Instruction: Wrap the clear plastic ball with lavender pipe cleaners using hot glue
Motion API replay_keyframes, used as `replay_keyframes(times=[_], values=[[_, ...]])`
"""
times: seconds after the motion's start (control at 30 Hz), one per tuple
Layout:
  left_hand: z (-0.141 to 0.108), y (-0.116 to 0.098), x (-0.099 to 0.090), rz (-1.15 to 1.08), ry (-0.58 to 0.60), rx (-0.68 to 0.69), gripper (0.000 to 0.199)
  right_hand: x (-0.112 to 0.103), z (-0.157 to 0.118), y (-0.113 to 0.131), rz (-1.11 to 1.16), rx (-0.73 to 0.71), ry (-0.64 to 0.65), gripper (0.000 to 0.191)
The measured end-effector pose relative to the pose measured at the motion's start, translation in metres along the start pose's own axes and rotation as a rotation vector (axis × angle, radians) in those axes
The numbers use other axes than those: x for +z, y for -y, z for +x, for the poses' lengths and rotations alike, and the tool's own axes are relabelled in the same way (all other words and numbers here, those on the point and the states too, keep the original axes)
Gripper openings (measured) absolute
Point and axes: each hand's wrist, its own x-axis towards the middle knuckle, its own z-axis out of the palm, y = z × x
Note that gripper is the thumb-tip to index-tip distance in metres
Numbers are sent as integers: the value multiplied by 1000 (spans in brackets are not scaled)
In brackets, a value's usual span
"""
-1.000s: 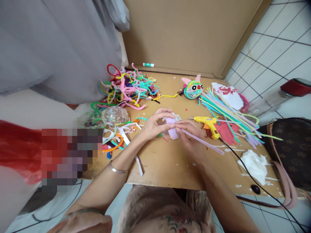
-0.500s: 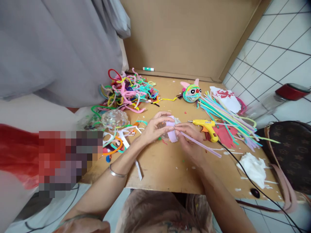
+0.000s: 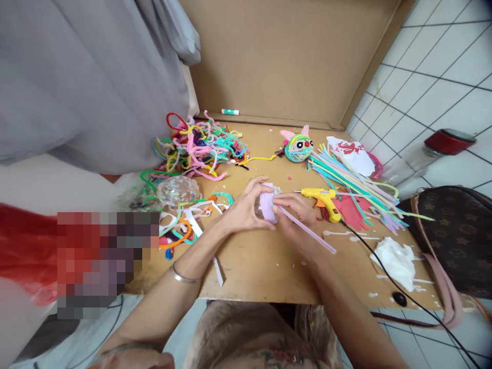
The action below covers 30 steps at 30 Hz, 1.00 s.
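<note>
My left hand (image 3: pixel 244 206) curves round a small clear ball wrapped in a lilac pipe-cleaner band (image 3: pixel 267 204), thumb below and fingers above. Against the band's right side, my right hand (image 3: pixel 294 212) pinches a lilac pipe cleaner (image 3: pixel 313 237), whose straight tail sticks out toward the lower right. Right of that hand lies a yellow glue gun (image 3: pixel 322 197), its nozzle facing left. Farther back sits a finished-looking ball (image 3: pixel 298 148) wound in coloured strands, with pink ears, eyes and a red nose.
Loose pipe cleaners (image 3: pixel 198 146) heap up at the back left, near a clear ball (image 3: pixel 179 189). A straight bundle (image 3: pixel 355 179) lies right, by a bottle (image 3: pixel 426 154), handbag (image 3: pixel 449 241) and crumpled tissue (image 3: pixel 394 261). The glue gun's cord (image 3: pixel 378 256) crosses the right side.
My left thumb has shifted down to the ball's lower edge, so more of the lilac band shows. My right fingers still press at its right side. The view has shifted slightly.
</note>
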Motion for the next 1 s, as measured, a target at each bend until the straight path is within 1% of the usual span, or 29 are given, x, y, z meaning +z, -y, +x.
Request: replay_keyframes(times=[0.2,0.33,0.5,0.67,1.0], values=[[-1,-4,1,38,-8,2,76,0,-1,0,-9,2,-4,8],[0,-3,2,39,-22,16,74,0,0,1,-19,-9,-6,8],[-1,1,4,31,-34,27,77,1,0,0,-33,-18,1,9],[-2,3,7,-31,-75,-12,85,1,-1,-1,-21,-11,-1,9],[-1,-1,4,1,-44,-31,83,1,-1,-1,-3,9,3,9]])
